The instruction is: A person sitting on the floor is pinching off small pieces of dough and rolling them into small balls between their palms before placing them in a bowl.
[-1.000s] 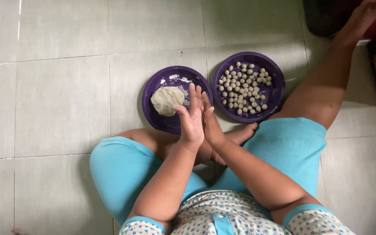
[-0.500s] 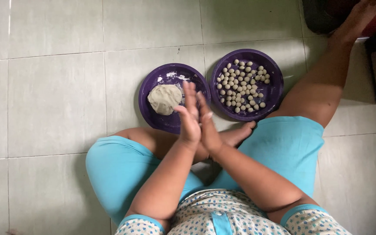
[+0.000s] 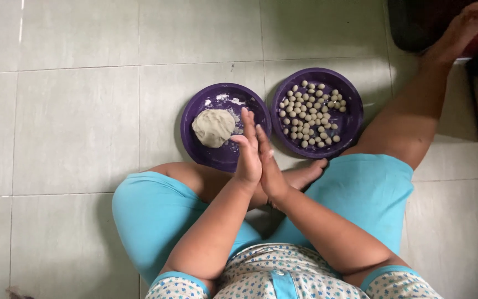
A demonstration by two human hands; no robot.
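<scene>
While palms press flat together, fingers upright, left hand (image 3: pixel 248 158) and right hand (image 3: pixel 270 166) hide whatever lies between.

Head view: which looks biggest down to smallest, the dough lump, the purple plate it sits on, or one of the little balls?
1. Purple plate under the lump; the neighbouring plate looks about alike.
2. Dough lump.
3. A single little ball, clearly smallest.
</scene>
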